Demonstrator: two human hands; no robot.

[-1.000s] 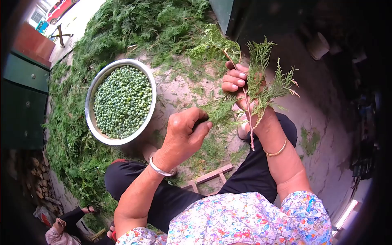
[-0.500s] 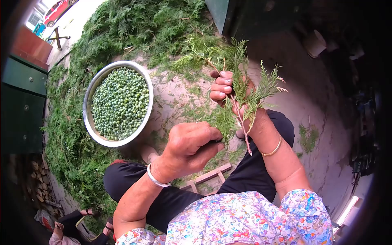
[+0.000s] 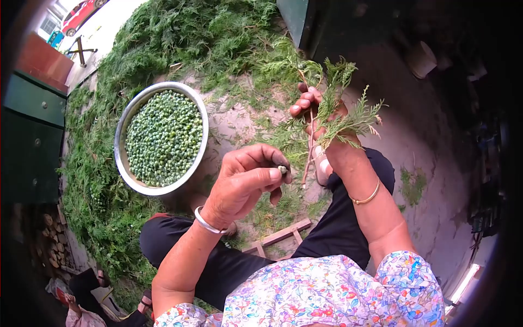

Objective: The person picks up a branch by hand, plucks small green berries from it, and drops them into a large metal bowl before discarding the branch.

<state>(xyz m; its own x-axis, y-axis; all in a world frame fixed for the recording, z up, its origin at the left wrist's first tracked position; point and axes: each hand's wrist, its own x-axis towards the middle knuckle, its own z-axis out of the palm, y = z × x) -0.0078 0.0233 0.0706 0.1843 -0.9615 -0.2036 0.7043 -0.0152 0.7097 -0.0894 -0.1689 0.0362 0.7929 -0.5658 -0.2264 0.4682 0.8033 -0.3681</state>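
Between the thumb and forefinger of my left hand (image 3: 248, 174), which wears a silver bangle, is a small pale green cone (image 3: 282, 169). My right hand (image 3: 321, 111), with a thin gold bangle at the wrist, is closed around a leafy conifer branch (image 3: 348, 122). The branch's bare reddish stem (image 3: 310, 155) hangs below the fingers, and its sprays fan out and partly cover that hand. To the left stands a metal basin (image 3: 121, 158), filled with many small green cones (image 3: 163, 139).
Cut conifer branches (image 3: 190, 32) heap on the floor behind and left of the basin. A wooden frame (image 3: 283, 233) lies between my legs. Another person (image 3: 87, 300) sits at the lower left near stacked logs (image 3: 56, 242). A green panel (image 3: 32, 147) borders the left.
My left hand has turned over and drawn slightly away from the branch, showing the pinched cone. My right hand has shifted up and right, turning the branch so its stem hangs straighter.
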